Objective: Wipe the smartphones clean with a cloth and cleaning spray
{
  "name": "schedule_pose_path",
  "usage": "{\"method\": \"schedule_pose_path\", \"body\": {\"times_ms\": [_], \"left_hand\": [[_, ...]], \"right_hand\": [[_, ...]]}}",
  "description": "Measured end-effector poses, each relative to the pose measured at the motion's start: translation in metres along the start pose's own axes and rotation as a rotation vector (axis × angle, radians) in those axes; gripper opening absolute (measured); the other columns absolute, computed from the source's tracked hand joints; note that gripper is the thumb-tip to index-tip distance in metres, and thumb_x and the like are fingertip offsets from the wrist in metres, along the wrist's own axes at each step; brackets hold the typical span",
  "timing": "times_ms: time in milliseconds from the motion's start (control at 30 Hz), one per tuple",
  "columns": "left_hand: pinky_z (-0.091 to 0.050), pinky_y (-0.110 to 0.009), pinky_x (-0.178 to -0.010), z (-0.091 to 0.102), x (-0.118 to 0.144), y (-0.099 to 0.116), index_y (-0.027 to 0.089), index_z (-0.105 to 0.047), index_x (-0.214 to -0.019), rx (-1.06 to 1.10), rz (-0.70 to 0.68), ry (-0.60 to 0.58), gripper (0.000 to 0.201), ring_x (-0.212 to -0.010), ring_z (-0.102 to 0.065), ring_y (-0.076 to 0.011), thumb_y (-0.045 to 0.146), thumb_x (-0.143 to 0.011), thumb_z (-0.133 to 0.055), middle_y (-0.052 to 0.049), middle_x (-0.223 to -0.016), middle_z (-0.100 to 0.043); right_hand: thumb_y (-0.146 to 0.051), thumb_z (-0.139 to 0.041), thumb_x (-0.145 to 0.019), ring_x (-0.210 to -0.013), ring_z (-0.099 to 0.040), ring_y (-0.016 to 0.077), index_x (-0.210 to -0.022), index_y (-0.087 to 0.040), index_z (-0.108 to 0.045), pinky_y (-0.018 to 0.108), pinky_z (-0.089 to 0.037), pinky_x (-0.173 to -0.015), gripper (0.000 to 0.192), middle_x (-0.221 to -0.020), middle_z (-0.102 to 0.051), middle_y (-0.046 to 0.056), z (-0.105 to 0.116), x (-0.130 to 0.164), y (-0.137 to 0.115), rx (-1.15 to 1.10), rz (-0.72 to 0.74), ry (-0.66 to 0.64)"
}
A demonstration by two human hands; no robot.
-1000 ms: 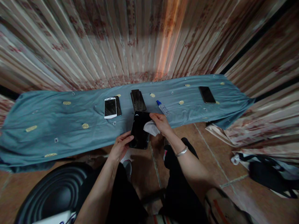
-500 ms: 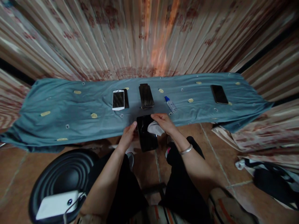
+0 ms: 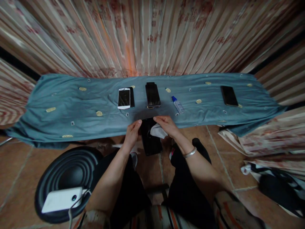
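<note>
Left hand [image 3: 132,133] grips the left edge of a black phone [image 3: 151,140], fingers curled round it. Right hand [image 3: 166,124] pinches a white cloth [image 3: 157,131] against the screen. Beyond the fingertips: spray bottle [image 3: 178,105], more phones on the blue sheet [image 3: 71,105].

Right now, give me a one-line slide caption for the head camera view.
Left hand steadies a black phone while right hand presses a white cloth on it.
</note>
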State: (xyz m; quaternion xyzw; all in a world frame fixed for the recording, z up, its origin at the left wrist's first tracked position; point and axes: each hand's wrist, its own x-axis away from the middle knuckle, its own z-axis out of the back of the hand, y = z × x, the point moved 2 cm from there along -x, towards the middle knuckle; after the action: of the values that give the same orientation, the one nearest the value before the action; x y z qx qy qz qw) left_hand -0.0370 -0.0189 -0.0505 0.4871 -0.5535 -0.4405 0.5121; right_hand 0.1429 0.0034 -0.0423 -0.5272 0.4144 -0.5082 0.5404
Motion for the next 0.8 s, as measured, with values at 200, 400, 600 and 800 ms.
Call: {"method": "schedule_pose_path", "body": {"times_ms": [200, 400, 600, 800], "left_hand": [[-0.048, -0.036, -0.090, -0.003, 0.002, -0.015, 0.013, -0.074, -0.088, 0.092, 0.090, -0.078, 0.056, -0.094, -0.067, -0.0249, 0.067, -0.077, -0.062, -0.008, -0.085, -0.075], [-0.050, -0.034, -0.070, -0.005, 0.011, -0.019, 0.015, -0.070, -0.073, 0.059, 0.254, -0.152, 0.055, -0.075, -0.066, -0.0235, 0.070, -0.072, -0.064, -0.006, -0.068, -0.069], [-0.048, -0.028, -0.057, -0.011, 0.018, -0.008, 0.015, -0.065, -0.070, 0.103, 0.314, -0.163, 0.053, -0.059, -0.058, -0.0155, 0.067, -0.063, -0.072, -0.002, -0.062, -0.062], [-0.057, -0.030, -0.063, -0.015, 0.022, 0.002, 0.014, -0.068, -0.072, 0.121, 0.257, -0.298, 0.037, -0.062, -0.057, -0.0122, 0.044, -0.056, -0.084, 0.002, -0.066, -0.062]], "right_hand": [[-0.061, -0.066, -0.070, -0.061, -0.039, 0.0109, -0.057, -0.019, -0.059, 0.025, -0.031, -0.058, 0.045, -0.055, -0.041, -0.006, 0.010, -0.002, -0.002, -0.017, -0.016, 0.128], [-0.066, -0.064, -0.067, -0.057, -0.027, 0.0098, -0.052, -0.023, -0.040, 0.027, -0.024, -0.054, 0.051, -0.056, -0.028, -0.007, 0.027, -0.004, -0.013, -0.056, 0.020, 0.273], [-0.066, -0.067, -0.067, -0.057, -0.030, 0.0106, -0.055, -0.023, -0.045, 0.026, -0.027, -0.054, 0.050, -0.056, -0.033, -0.006, 0.037, -0.006, -0.014, -0.147, 0.020, 0.388], [-0.063, -0.068, -0.070, -0.055, -0.032, 0.0107, -0.053, -0.023, -0.044, 0.026, -0.027, -0.052, 0.050, -0.053, -0.034, -0.006, 0.044, -0.005, -0.015, -0.152, 0.037, 0.418]]}}
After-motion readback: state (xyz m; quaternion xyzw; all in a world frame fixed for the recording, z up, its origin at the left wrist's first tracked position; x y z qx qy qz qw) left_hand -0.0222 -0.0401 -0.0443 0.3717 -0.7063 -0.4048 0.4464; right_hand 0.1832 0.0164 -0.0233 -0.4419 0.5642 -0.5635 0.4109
